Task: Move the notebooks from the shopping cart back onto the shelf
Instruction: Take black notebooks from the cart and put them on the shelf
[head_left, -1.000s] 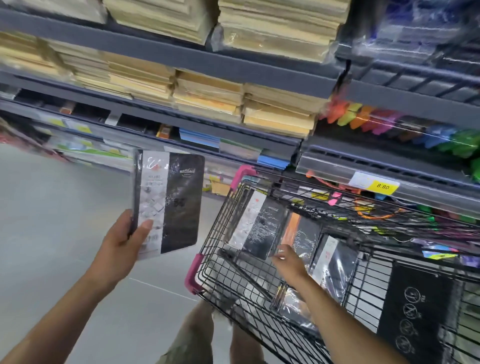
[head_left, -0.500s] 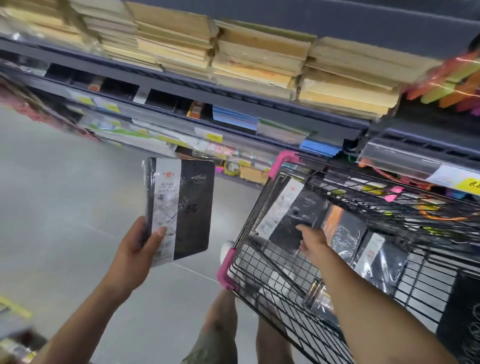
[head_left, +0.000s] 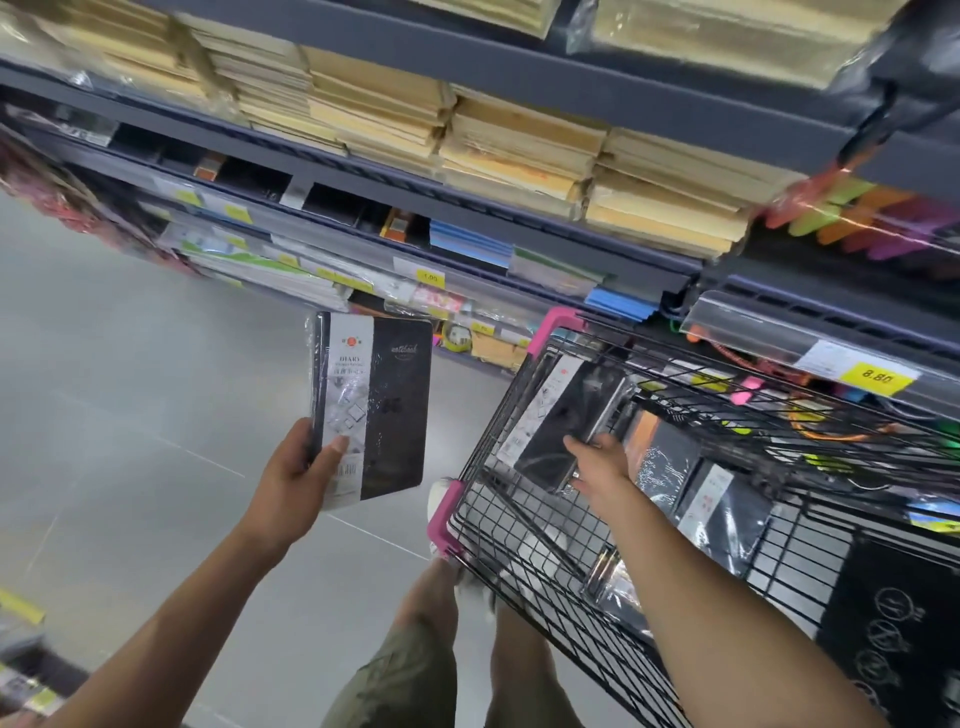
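My left hand (head_left: 293, 478) grips the lower left corner of a black notebook with a white band (head_left: 371, 408), held upright over the floor left of the cart. Inside the black wire shopping cart (head_left: 519, 551) with pink corners, my right hand (head_left: 602, 467) holds the lower edge of a second black notebook (head_left: 563, 415) that leans against the cart's left wall. More wrapped black notebooks (head_left: 722, 506) lie in the basket to the right of that hand. The grey shelf (head_left: 467, 208) runs across the view above and behind the cart.
Stacks of tan paper pads (head_left: 519, 150) fill the upper shelves. Blue and green notebooks (head_left: 470, 241) and yellow price tags (head_left: 878, 374) line the lower shelf rail. Coloured items (head_left: 857, 223) hang at right. Grey floor (head_left: 130, 415) lies to the left; my legs stand beside the cart.
My right hand moved left across the basket, took hold of the notebook leaning on the left wall and raised it a little. My left hand kept holding its notebook upright.
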